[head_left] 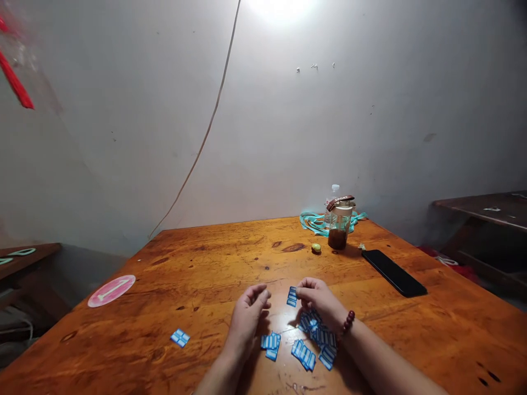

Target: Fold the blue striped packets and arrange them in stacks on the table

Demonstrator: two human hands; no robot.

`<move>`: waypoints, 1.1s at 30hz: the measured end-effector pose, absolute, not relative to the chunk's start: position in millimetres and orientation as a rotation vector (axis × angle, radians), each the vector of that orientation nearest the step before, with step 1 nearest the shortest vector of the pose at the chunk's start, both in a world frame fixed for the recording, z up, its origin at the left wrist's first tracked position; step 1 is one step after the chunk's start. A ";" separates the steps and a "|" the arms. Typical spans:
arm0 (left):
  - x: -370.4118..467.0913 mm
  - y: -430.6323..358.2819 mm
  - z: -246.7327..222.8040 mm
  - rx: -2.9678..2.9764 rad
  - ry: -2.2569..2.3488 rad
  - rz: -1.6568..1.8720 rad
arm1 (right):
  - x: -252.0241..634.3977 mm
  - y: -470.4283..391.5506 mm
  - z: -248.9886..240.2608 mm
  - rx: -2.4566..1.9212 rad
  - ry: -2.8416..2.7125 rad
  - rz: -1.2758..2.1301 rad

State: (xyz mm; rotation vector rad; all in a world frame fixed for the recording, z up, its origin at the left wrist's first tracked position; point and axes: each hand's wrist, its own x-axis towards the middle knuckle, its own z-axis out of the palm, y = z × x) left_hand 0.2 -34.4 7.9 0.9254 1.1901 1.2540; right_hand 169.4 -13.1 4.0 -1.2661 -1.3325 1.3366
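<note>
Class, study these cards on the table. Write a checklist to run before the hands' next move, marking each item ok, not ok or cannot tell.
1. Right hand holding a card: ok.
2. Only one card held: cannot tell; others could hide behind.
3. Left hand free: ok, no card shows in it.
4. Cards all together: not ok; an outlying card lies farther left.
5. Phone clear of cards: ok.
6. Cup upright: ok.
</note>
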 end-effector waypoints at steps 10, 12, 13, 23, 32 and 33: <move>-11.0 -21.1 -5.5 0.974 1.183 1.362 | 152.3 37.6 -17.0 -1.735 -1.639 1.021; -10.5 -21.0 -6.1 0.963 1.187 1.366 | 150.7 37.7 -21.3 -1.794 -1.687 0.887; -10.6 -21.0 -6.1 0.962 1.187 1.369 | 149.8 36.2 -22.0 -1.816 -1.708 0.815; -6.9 -22.9 -4.8 0.956 1.157 1.346 | 145.7 26.3 -17.3 -1.911 -1.878 0.500; -5.8 -25.5 -1.2 1.049 1.242 1.309 | 148.6 26.6 -12.0 -1.805 -1.892 0.587; -7.3 -25.8 -0.4 1.108 1.261 1.317 | 152.5 27.1 -6.8 -1.784 -1.892 0.617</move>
